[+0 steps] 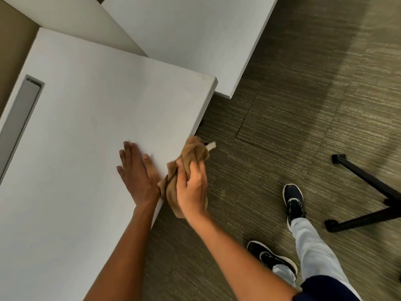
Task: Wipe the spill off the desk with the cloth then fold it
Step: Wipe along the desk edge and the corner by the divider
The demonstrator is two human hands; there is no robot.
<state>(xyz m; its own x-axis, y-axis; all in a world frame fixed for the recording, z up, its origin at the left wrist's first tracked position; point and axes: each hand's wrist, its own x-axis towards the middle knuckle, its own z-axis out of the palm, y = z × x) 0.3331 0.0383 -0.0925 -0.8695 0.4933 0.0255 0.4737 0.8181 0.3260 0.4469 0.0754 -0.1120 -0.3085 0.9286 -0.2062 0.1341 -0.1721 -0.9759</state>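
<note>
right hand (192,187) grips the bunched tan cloth (191,157) at the desk (86,118) edge mid-frame, left hand (136,172) flat, fingers straight

Open desk (91,118) surface lies beyond the hands; a black stand (368,192) occupies the floor rightward.

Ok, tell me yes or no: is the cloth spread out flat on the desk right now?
No, the brown cloth is bunched up in the right hand at the desk edge, while the left hand lies flat on the desktop.
</note>
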